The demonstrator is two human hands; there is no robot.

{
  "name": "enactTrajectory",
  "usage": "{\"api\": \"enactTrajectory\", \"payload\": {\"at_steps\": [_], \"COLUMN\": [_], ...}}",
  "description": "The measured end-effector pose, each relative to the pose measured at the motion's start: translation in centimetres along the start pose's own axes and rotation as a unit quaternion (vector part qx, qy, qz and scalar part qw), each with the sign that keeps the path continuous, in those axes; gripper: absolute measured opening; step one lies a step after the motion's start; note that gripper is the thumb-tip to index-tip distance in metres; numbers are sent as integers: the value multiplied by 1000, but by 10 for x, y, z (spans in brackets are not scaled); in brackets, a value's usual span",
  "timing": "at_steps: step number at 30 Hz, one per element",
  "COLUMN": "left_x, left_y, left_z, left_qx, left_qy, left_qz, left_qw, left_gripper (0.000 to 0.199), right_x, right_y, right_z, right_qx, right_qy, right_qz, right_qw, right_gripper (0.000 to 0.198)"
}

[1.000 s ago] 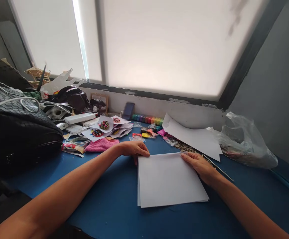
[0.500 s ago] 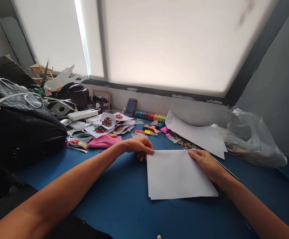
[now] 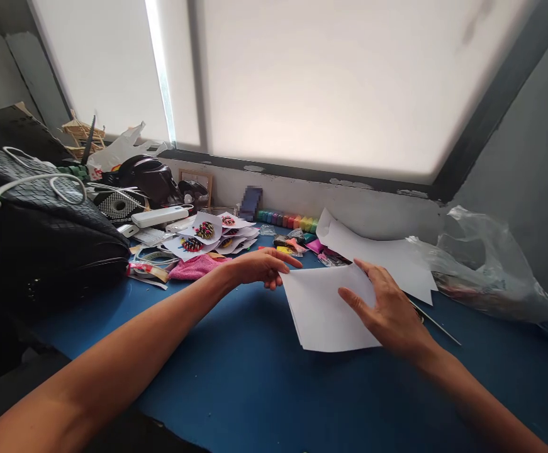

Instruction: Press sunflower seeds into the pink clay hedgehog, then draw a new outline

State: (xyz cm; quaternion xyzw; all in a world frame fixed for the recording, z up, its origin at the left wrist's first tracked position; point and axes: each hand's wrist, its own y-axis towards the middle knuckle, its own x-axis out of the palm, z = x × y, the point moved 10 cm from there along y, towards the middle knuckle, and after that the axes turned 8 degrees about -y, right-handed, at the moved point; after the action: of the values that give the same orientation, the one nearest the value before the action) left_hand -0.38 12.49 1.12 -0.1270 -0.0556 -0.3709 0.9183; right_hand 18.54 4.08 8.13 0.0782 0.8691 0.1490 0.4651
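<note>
A folded white sheet of paper (image 3: 325, 314) is tilted up over the blue table, its lower edges slightly apart in layers. At its upper left corner, my left hand (image 3: 264, 267) pinches the paper, with the index finger stretched along the top. My right hand (image 3: 389, 308) lies against the right side of the sheet, fingers extended and thumb spread apart over the face of the paper. Behind it, larger white sheets (image 3: 377, 251) rest on the table, and a thin rod (image 3: 438, 324) sticks out near my right wrist.
At the left stands a black bag (image 3: 56, 233) with a white cable. Cards with colourful decorations (image 3: 202, 229) lie beside a pink cloth (image 3: 191, 267). Small coloured packets (image 3: 292, 242) and a row of coloured blocks (image 3: 287, 220) are at the back. A clear plastic bag (image 3: 495, 277) sits at the right.
The paper has been raised and tilted, its lower edge shifting upward. My right hand has moved from pinching its upper edge to lying spread over its right side.
</note>
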Motion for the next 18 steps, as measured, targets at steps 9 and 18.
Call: {"api": "enactTrajectory", "payload": {"at_steps": [9, 18], "left_x": [0, 0], "left_y": [-3, -28], "left_z": [26, 73], "left_qx": [79, 223], "left_qy": [-161, -234], "left_qz": [69, 85], "left_qw": [981, 943], "left_gripper": [20, 24], "right_x": [7, -37], "right_y": [-44, -37], "right_z": [-85, -68], "right_qx": [-316, -134], "right_qy": [-259, -55], "right_qz": [42, 113], "right_qw": [912, 983], "right_gripper": [82, 27]}}
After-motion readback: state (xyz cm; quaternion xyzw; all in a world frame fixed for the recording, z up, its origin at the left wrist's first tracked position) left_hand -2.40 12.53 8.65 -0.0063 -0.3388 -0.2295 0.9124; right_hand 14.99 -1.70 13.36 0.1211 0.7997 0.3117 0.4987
